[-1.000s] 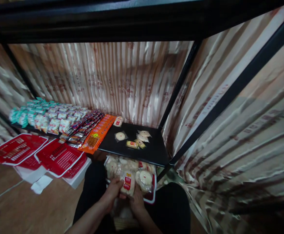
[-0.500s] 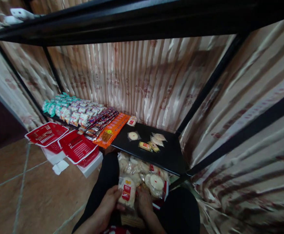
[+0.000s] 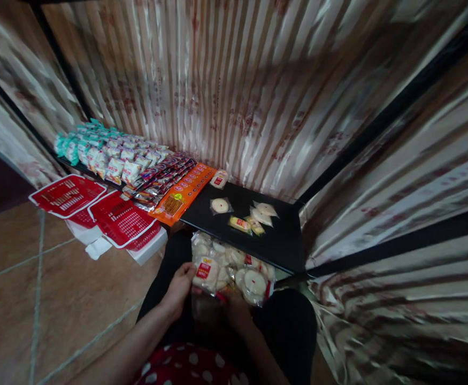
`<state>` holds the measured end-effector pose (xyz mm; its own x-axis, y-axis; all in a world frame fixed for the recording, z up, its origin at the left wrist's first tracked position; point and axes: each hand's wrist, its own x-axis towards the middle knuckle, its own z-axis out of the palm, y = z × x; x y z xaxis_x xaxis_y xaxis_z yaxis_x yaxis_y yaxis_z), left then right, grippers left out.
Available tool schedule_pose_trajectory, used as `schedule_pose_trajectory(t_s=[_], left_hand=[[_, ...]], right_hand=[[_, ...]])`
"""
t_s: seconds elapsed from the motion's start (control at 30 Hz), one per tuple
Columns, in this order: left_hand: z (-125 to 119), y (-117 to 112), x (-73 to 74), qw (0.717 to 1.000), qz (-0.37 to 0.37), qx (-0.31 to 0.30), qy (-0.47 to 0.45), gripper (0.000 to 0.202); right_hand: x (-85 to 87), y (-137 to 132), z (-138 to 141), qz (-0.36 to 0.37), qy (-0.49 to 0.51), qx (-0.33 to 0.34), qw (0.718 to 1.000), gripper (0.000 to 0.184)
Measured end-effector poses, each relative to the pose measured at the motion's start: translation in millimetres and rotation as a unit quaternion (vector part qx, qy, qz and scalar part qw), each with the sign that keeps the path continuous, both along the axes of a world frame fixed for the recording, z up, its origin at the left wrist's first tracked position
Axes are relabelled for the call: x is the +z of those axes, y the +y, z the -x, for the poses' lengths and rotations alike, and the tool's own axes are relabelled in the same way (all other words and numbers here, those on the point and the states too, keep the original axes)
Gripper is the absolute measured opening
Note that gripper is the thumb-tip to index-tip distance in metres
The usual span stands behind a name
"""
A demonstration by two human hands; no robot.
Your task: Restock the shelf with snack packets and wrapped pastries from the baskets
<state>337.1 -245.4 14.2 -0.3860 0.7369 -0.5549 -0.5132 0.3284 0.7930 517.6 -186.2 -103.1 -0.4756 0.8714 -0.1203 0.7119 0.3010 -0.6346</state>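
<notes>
My left hand [image 3: 181,287] is closed on the left edge of a clear packet of round white crackers [image 3: 204,271] with a red label. The packet lies low over a red and white basket [image 3: 270,291] between my knees. Several similar cracker packets [image 3: 254,283] fill the basket, and their round pale discs show through the wrap. My right hand [image 3: 237,309] is at the basket's near side, just right of the labelled packet. Shadow hides its fingers, so I cannot make out what they hold.
A black shelf [image 3: 274,243] ahead carries loose cracker packets [image 3: 262,213], small yellow packets [image 3: 240,224], an orange bag [image 3: 183,195] and rows of white and teal snack packs [image 3: 113,155]. Red baskets [image 3: 123,219] stand on white boxes at left. A dark post [image 3: 378,112] rises at right.
My view has tilted down. My left hand has carried the labelled packet forward, away from my body, onto the basket's contents. My right hand stays close to the basket.
</notes>
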Motion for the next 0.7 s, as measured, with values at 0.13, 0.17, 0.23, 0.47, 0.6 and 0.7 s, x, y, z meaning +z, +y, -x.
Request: schedule_pose_trajectory(t_s=[0.13, 0.17, 0.23, 0.47, 0.6, 0.7], left_hand=[[4, 20, 6.5, 0.999, -0.036, -0.006, 0.015, 0.042], [3, 24, 8.1, 0.999, -0.04, -0.016, 0.016, 0.044], [-2, 29, 10.6, 0.998, -0.043, -0.029, 0.018, 0.047], [-15, 34, 13.4, 0.997, -0.048, -0.059, 0.002, 0.047], [-8, 39, 13.5, 0.995, -0.053, -0.083, 0.017, 0.048], [0, 52, 12.4, 0.993, -0.059, -0.099, 0.033, 0.047]], right_hand=[[49.4, 12, 3, 0.16, 0.164, -0.066, 0.971, 0.037], [61.5, 15, 4, 0.216, 0.22, -0.094, 0.947, 0.044], [82.9, 19, 6, 0.282, 0.312, -0.13, 0.898, 0.052], [104.1, 22, 23, 0.291, 0.402, -0.181, 0.849, 0.059], [100.2, 24, 33, 0.295, 0.422, -0.175, 0.839, 0.056], [104.7, 33, 37, 0.276, 0.426, -0.161, 0.847, 0.054]])
